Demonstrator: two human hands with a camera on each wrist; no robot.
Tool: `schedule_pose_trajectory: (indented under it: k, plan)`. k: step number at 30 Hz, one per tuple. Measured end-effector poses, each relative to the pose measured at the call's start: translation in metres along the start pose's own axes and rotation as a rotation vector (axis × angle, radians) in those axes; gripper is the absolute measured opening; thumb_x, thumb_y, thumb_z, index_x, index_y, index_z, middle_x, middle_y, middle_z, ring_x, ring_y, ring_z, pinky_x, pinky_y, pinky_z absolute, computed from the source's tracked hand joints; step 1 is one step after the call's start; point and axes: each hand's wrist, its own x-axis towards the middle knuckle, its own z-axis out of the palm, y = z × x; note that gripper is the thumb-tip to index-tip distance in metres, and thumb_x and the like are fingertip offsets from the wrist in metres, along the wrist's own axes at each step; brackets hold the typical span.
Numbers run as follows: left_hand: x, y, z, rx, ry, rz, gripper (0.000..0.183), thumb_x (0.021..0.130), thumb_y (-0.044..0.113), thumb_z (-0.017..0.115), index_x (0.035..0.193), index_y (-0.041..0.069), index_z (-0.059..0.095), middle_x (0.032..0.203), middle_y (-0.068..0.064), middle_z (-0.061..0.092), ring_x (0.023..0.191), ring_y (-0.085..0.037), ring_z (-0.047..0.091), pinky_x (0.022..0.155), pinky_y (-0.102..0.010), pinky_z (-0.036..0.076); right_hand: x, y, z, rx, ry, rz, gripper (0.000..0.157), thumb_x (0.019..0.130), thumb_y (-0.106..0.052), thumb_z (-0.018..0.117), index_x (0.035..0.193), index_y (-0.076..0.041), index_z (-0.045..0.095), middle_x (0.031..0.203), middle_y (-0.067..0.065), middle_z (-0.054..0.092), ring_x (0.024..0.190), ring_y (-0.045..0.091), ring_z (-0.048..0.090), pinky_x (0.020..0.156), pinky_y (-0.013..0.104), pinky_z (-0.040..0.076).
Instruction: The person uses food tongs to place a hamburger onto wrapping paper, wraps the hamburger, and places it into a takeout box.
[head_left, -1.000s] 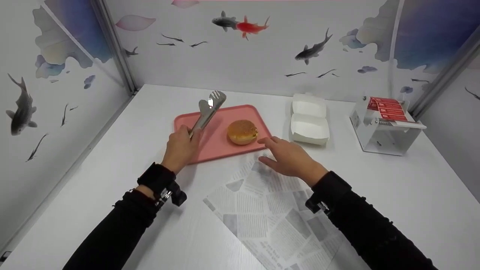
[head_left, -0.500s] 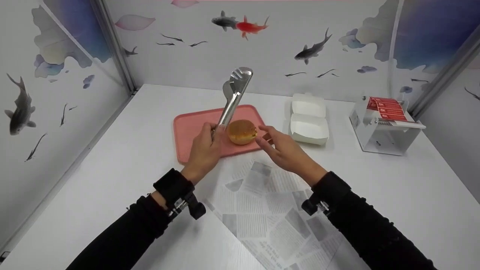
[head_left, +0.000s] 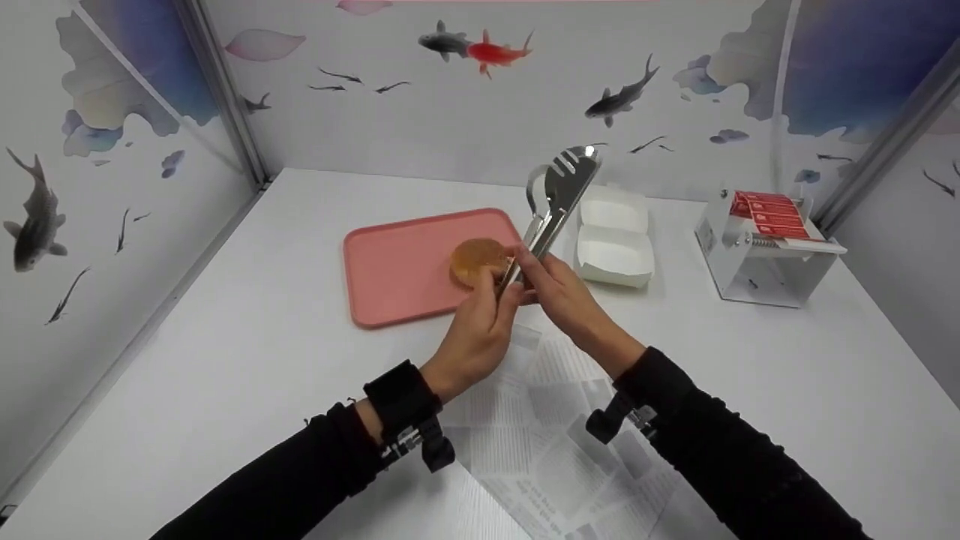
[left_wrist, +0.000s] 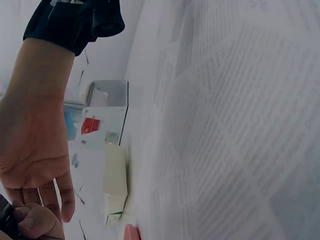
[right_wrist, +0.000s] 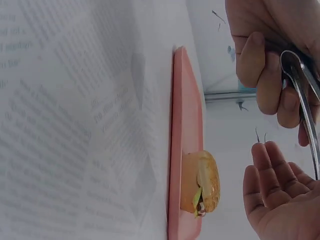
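My left hand (head_left: 472,337) grips metal serving tongs (head_left: 559,214) near their lower end, the scalloped heads pointing up and to the right. Close against it, my right hand (head_left: 574,307) overlaps the tongs in the head view. Its palm faces the tongs with fingers extended, as the right wrist view shows of this right hand (right_wrist: 285,200). There, curled fingers of the left hand (right_wrist: 267,65) wrap the tongs (right_wrist: 306,115). A burger (head_left: 474,259) sits on the right part of a pink tray (head_left: 397,277), partly behind the hands; its filling shows on the burger (right_wrist: 202,182) from the side.
Printed newspaper-style paper (head_left: 570,457) lies flat in front of the tray. An open white takeaway box (head_left: 615,255) stands right of the tray. Farther right is a metal dispenser (head_left: 765,262) with a roll of red labels (head_left: 769,214). Walls enclose the table behind and at both sides.
The left hand has carried the tongs rightward from over the tray's left part to the right hand. The right hand has stayed near the tray's right edge, its fingers turning toward the tongs.
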Motion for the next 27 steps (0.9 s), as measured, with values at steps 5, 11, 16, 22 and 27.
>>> schedule_pose_trajectory:
  k: [5, 11, 16, 22, 27]
  plan:
    - [0.000, 0.001, 0.009, -0.035, -0.055, 0.026, 0.029, 0.118, 0.023, 0.040, 0.137, 0.002, 0.044, 0.131, -0.017, 0.066, 0.117, -0.026, 0.067, 0.105, -0.040, 0.054, -0.006, 0.000, 0.004, 0.129, 0.032, -0.008, 0.039, 0.117, -0.032, 0.040, 0.135, -0.003, 0.059, 0.110, 0.003, 0.068, 0.103, 0.013, 0.066, 0.093, 0.028, 0.055]
    - [-0.002, 0.000, 0.014, -0.052, -0.127, 0.031, 0.031, 0.117, 0.022, 0.040, 0.143, 0.005, 0.042, 0.103, -0.010, 0.062, 0.082, -0.014, 0.059, 0.072, -0.027, 0.052, -0.009, 0.003, 0.004, 0.162, 0.040, -0.045, 0.035, 0.117, -0.028, 0.045, 0.134, 0.001, 0.055, 0.109, 0.006, 0.069, 0.098, 0.016, 0.065, 0.088, 0.028, 0.054]
    - [-0.004, -0.002, 0.016, -0.035, -0.160, 0.023, 0.045, 0.116, 0.020, 0.045, 0.158, 0.008, 0.033, 0.106, -0.012, 0.065, 0.078, -0.012, 0.060, 0.069, -0.026, 0.054, -0.012, 0.005, 0.002, 0.111, 0.042, -0.046, 0.042, 0.116, -0.031, 0.047, 0.142, 0.001, 0.054, 0.118, 0.014, 0.070, 0.094, 0.018, 0.068, 0.081, 0.031, 0.056]
    - [-0.007, -0.004, 0.014, 0.045, -0.172, 0.062, 0.064, 0.113, 0.022, 0.054, 0.167, 0.005, 0.026, 0.106, -0.012, 0.068, 0.090, -0.017, 0.063, 0.076, -0.026, 0.053, -0.013, 0.006, -0.003, 0.103, 0.035, -0.060, 0.038, 0.116, -0.026, 0.046, 0.142, 0.002, 0.053, 0.098, 0.003, 0.070, 0.082, 0.015, 0.068, 0.077, 0.030, 0.056]
    - [-0.008, -0.004, 0.003, 0.111, -0.197, 0.061, 0.043, 0.112, 0.032, 0.055, 0.148, 0.008, 0.050, 0.110, -0.008, 0.070, 0.095, -0.019, 0.066, 0.085, -0.031, 0.057, -0.011, 0.011, -0.011, 0.075, 0.051, -0.058, 0.029, 0.115, -0.025, 0.050, 0.133, -0.003, 0.055, 0.079, -0.001, 0.057, 0.062, 0.010, 0.054, 0.060, 0.023, 0.046]
